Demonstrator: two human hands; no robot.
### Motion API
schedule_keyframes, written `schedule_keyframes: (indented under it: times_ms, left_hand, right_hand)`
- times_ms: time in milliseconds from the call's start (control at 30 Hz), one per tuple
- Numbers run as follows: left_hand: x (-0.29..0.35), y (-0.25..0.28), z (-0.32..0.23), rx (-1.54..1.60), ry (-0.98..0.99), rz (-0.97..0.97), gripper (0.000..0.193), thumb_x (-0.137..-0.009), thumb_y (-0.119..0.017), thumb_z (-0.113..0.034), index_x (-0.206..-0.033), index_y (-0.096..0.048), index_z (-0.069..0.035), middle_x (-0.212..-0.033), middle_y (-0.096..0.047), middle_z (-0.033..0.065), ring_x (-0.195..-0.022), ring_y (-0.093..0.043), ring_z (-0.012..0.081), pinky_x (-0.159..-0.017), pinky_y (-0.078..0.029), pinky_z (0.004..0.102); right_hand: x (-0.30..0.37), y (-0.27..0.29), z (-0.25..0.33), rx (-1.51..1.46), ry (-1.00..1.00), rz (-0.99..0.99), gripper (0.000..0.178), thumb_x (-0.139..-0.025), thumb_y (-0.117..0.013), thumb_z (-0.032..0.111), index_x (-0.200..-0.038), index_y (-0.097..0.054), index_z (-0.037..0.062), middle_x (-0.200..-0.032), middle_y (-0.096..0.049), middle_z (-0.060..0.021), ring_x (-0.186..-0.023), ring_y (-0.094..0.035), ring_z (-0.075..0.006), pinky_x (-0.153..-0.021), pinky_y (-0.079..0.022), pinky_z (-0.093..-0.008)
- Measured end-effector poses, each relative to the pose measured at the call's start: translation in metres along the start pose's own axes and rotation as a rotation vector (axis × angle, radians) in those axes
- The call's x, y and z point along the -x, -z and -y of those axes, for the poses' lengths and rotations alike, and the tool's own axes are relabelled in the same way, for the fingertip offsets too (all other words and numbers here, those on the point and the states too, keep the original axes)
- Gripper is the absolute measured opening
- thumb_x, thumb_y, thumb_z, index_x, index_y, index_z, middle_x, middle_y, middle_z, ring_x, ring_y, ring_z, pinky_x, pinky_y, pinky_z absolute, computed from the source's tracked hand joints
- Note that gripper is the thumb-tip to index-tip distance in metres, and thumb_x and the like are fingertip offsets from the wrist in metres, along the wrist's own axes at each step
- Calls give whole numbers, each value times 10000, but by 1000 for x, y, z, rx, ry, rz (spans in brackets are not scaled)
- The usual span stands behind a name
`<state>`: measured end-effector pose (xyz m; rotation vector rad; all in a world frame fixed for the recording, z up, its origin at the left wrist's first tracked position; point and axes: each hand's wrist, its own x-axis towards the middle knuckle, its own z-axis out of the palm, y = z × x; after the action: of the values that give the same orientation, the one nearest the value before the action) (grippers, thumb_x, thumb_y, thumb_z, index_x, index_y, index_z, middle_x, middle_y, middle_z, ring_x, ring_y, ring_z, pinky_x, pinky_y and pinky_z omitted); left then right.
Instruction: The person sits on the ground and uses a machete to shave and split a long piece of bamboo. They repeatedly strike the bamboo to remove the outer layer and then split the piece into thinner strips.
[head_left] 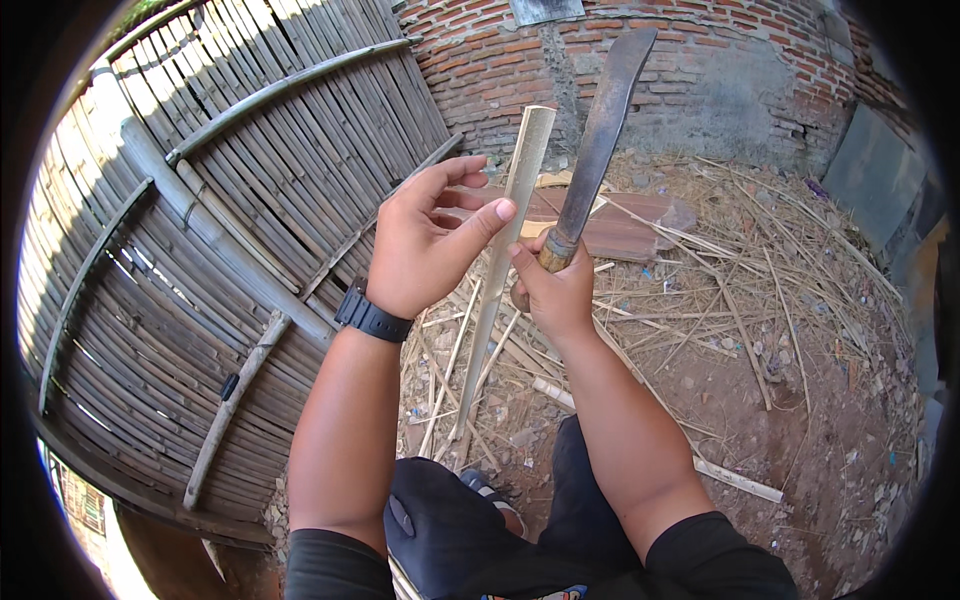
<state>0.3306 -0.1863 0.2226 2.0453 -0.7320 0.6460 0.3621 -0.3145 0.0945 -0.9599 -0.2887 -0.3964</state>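
A split bamboo strip (487, 305), pale on its inner face, stands tilted upright in front of me. My left hand (430, 235) is beside its upper part, fingers loosely bent and apart. The left thumb lies across the strip's face, but the fingers do not wrap around it. In my right hand (560, 290) is a machete (598, 140), gripped by its wooden handle with the long dark blade pointing up. The right thumb is close to the strip's right edge; whether it presses on it I cannot tell.
A bamboo slat wall (230, 180) rises on the left, and a worn brick wall (700, 80) at the back. Brown boards (630, 222) lie on the littered ground among many thin bamboo slivers (720, 270). A pale bamboo piece (738, 480) lies near my right forearm.
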Motion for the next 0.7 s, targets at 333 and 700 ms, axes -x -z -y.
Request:
schedule_keyframes:
  times_ms: [333,700]
  left_hand:
    - [-14,-18,-17,-80,18,-84,246,-897,-738,-159,-1057,-690,22,-846,-713,53,-746,-662,93,-646,-540,246]
    - [-1,-19,-7,-296,-139,-198,199,-878,-736,-132,-995,-707,27,-785,-704,78,-653,-663,97,-577,-521,247]
  right_hand:
    - [7,1,-8,117,117,70,174,-896,-725,65,-927,-556,43,-633,-562,-2,-474,-497,-58,-412,-365,-233]
    - [6,0,-18,177,-44,74,218,-860,-742,109,-989,-599,8,-831,-682,-35,-755,-640,-106,-717,-512,-287]
